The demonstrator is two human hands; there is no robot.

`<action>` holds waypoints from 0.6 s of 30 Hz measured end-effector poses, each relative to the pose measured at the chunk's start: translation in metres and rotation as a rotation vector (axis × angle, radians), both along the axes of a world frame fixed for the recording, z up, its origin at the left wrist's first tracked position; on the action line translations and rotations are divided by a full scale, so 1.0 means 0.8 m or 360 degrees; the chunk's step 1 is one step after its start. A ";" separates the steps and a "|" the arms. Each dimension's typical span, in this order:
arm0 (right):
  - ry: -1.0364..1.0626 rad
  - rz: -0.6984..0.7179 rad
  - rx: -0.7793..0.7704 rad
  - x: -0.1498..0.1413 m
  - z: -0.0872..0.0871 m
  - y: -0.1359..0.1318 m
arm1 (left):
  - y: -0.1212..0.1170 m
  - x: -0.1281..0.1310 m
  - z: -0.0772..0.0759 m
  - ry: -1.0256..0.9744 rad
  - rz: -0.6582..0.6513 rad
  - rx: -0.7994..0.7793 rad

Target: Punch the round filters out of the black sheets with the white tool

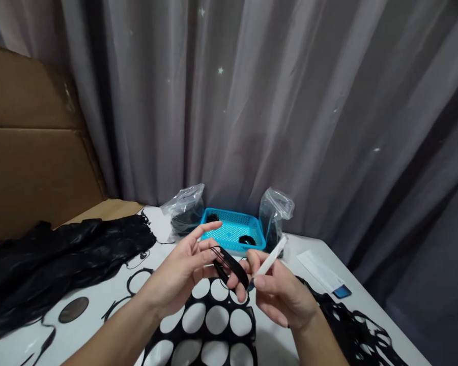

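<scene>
My left hand (187, 267), index finger stretched out, holds a looped black band (232, 265) with thin strands. The band hangs around its lower fingers. Close beside it, my right hand (278, 290) pinches a narrow white strip (270, 258) that slants up to the right. Its fingertips reach near the band; whether they touch it I cannot tell. Below both hands lies a black sheet with round cut-out holes (204, 330). Behind them stands a blue perforated basket (229, 216), with small coils of black material (247, 240) inside.
Clear plastic bags (186, 213) (275, 216) with dark contents flank the basket. Crumpled black sheeting (80, 249) covers the left of the white table, near a cardboard box (34, 137). At right lie a white packet (320, 272) and black holed scraps (347, 325). A grey curtain (221, 127) hangs behind.
</scene>
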State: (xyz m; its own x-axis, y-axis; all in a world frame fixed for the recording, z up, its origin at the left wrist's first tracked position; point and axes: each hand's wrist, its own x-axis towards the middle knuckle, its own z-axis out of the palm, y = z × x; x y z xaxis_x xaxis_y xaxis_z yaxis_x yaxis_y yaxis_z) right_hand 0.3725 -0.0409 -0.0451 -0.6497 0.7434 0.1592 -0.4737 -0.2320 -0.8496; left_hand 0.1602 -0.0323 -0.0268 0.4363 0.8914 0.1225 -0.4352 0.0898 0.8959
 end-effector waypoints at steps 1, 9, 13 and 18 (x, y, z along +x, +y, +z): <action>0.0006 0.0017 0.0016 0.002 0.001 0.001 | 0.001 -0.001 -0.001 -0.0005 0.0003 -0.0056; -0.0029 -0.0031 0.0032 0.008 0.000 0.010 | 0.012 -0.013 -0.008 0.0004 -0.0025 -0.0207; -0.0027 -0.0051 0.0037 0.007 -0.003 0.013 | 0.014 -0.014 -0.009 -0.0030 -0.0065 -0.0187; -0.0036 -0.0088 0.0006 0.007 -0.005 0.012 | 0.013 -0.016 -0.009 0.0029 -0.0089 -0.0184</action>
